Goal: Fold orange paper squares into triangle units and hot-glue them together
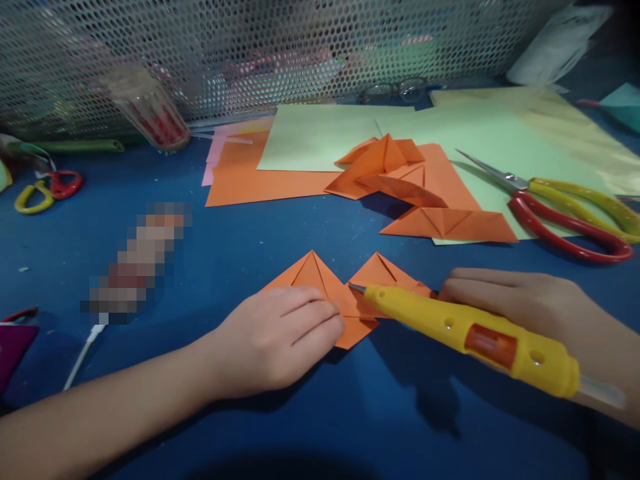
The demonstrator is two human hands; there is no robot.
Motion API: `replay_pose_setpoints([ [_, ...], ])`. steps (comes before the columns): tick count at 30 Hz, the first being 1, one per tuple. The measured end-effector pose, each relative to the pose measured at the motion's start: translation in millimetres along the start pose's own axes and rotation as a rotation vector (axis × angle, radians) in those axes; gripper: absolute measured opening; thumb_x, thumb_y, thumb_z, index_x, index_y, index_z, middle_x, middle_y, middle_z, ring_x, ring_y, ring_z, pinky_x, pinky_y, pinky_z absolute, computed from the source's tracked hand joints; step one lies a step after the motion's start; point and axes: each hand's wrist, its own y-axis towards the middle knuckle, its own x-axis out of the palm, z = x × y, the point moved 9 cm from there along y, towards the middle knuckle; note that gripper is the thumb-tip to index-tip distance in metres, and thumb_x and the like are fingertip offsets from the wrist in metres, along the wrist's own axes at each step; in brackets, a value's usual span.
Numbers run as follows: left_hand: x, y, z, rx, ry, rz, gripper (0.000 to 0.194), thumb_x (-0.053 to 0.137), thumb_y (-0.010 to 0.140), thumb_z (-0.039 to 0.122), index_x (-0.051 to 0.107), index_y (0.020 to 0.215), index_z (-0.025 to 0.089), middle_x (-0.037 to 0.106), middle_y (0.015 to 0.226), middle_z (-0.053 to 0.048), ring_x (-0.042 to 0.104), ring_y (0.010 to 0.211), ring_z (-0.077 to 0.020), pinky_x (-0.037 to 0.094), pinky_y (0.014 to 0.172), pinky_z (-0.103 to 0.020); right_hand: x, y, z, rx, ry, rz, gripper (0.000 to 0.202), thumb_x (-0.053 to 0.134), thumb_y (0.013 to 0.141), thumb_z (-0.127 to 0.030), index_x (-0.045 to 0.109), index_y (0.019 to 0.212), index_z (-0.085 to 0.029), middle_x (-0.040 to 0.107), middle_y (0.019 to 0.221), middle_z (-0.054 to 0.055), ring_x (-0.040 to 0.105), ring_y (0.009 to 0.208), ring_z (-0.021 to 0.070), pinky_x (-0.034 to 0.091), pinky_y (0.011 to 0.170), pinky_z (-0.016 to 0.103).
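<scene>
My left hand [285, 333] rests with its fingers pressed on a folded orange paper piece [313, 273] lying on the blue table [200, 427]. A second folded orange piece [375, 272] adjoins it on the right. My right hand [520, 307] is closed around a yellow glue gun [425, 313], partly hidden behind the gun's body. The gun's metal nozzle points left, over the place where the two folded pieces meet. A clear glue stick sticks out of its rear end.
Behind my hands are more folded orange pieces [390, 173], green sheets [320, 137] and large scissors [520, 183]. At left are a blurred-out object with a white cable [80, 360], small scissors [50, 190] and a jar [155, 117]. A perforated metal screen [300, 53] stands behind.
</scene>
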Motion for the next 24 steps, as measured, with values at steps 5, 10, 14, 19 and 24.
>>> replay_pose_setpoints([
  [5, -1.0, 0.2, 0.7, 0.003, 0.002, 0.003, 0.037, 0.039, 0.111, 0.004, 0.074, 0.101, 0.009, 0.084, 0.095, -0.009, 0.077, 0.086, -0.019, 0.066, 0.079, -0.03, 1.0, -0.6, 9.4, -0.008, 0.003, -0.027, 0.019, 0.051, 0.105, -0.037, 0.055, 0.089, -0.028, 0.06, 0.08, 0.001, 0.06, 0.066, 0.0213, 0.044, 0.058, 0.035],
  [10, -3.5, 0.7, 1.3, -0.002, 0.031, 0.028, 0.034, 0.042, 0.109, 0.002, 0.074, 0.095, 0.007, 0.082, 0.084, -0.008, 0.075, 0.076, -0.0197, 0.063, 0.072, -0.03, 4.6, -0.2, 12.6, -0.063, 0.036, -0.092, 0.015, 0.058, 0.1, -0.035, 0.057, 0.087, -0.029, 0.062, 0.08, 0.0, 0.061, 0.064, 0.0191, 0.046, 0.056, 0.033],
  [14, -5.5, 0.3, 1.2, -0.017, 0.071, 0.044, 0.029, 0.049, 0.107, 0.002, 0.074, 0.094, 0.01, 0.08, 0.08, -0.005, 0.073, 0.075, -0.0183, 0.063, 0.074, -0.029, 0.4, 0.4, 6.9, 0.0, -0.005, -0.028, 0.027, 0.048, 0.105, -0.038, 0.049, 0.08, -0.028, 0.055, 0.075, 0.0, 0.056, 0.059, 0.0201, 0.042, 0.056, 0.036],
  [19, -4.6, -2.1, 2.0, -0.016, 0.079, 0.061, 0.026, 0.051, 0.105, 0.002, 0.073, 0.093, 0.01, 0.079, 0.078, -0.005, 0.073, 0.074, -0.019, 0.062, 0.073, -0.03, -1.2, 1.7, -2.0, 0.012, -0.005, 0.004, 0.033, 0.041, 0.109, -0.042, 0.047, 0.08, -0.028, 0.054, 0.073, 0.0, 0.055, 0.058, 0.0202, 0.04, 0.056, 0.037],
  [24, -3.5, -2.3, -0.4, -0.026, 0.084, 0.052, 0.028, 0.049, 0.108, 0.006, 0.072, 0.094, 0.012, 0.079, 0.079, -0.004, 0.072, 0.074, -0.0183, 0.061, 0.07, -0.03, -1.6, 2.9, 3.0, 0.008, 0.044, 0.005, 0.042, 0.04, 0.109, -0.056, 0.051, 0.079, -0.028, 0.053, 0.072, -0.001, 0.052, 0.055, 0.0187, 0.04, 0.054, 0.037],
])
